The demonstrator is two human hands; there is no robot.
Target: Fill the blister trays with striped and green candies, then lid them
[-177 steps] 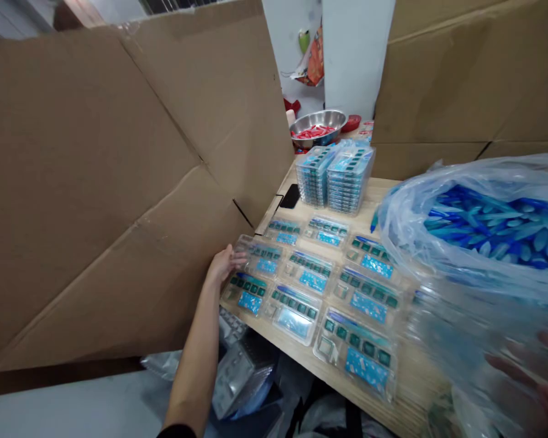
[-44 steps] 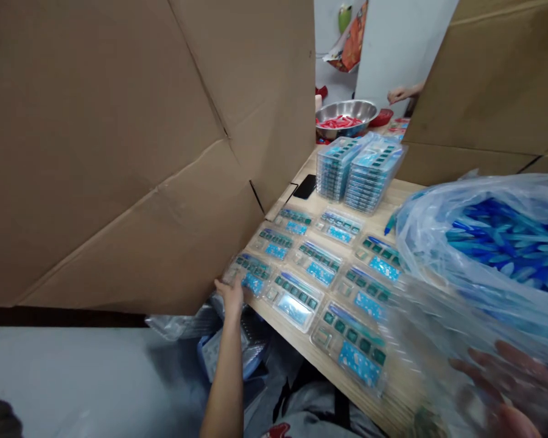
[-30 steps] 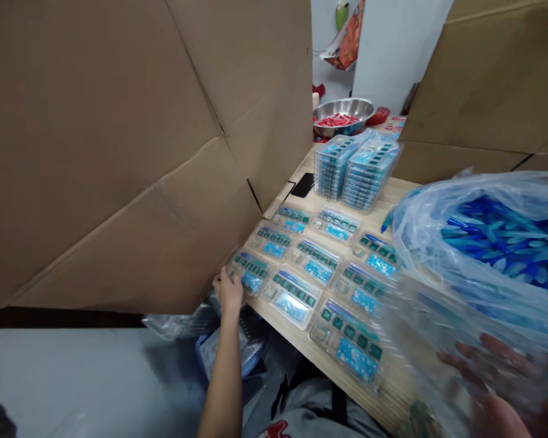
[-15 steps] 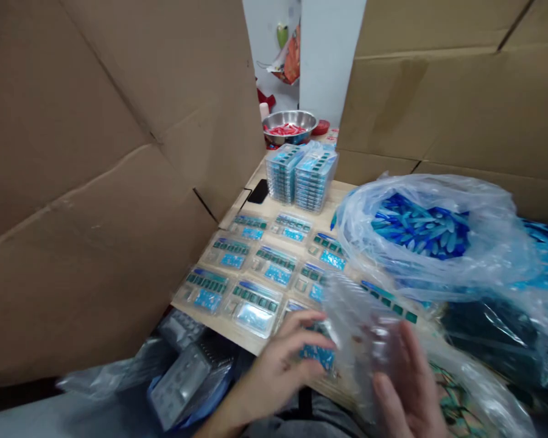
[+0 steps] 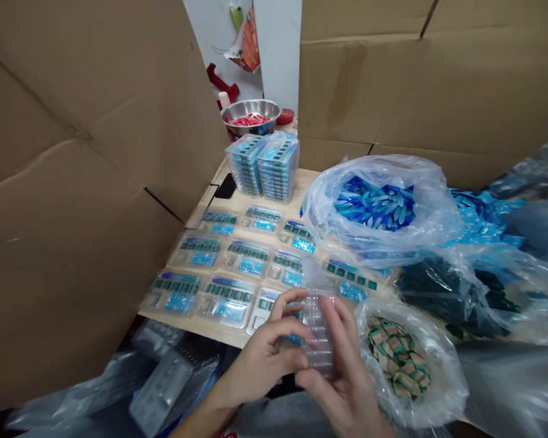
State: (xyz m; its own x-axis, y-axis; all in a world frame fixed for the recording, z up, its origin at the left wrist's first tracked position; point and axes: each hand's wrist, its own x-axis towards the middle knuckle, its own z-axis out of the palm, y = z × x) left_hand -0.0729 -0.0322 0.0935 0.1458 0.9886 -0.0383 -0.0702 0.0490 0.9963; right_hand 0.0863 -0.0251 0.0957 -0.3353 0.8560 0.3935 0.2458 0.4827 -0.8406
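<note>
A clear plastic blister tray stands on edge between my left hand and my right hand, and both hands grip it. Its contents cannot be made out from this angle. Below my hands lie several flat clear trays holding dark green and blue pieces, spread on a light wood table. The nearest of them is partly hidden behind my fingers. Close to my right hand sits a clear bag of green-and-tan striped pieces.
Further back stand two stacks of clear trays, a black phone and a steel bowl of red pieces. Clear bags of blue pieces and dark pieces fill the table's right side. Cardboard sheets wall the left and back.
My left hand has left the trays at the table edge and joined my right on the held tray. The view has swung left, bringing the striped-piece and dark-piece bags into sight.
</note>
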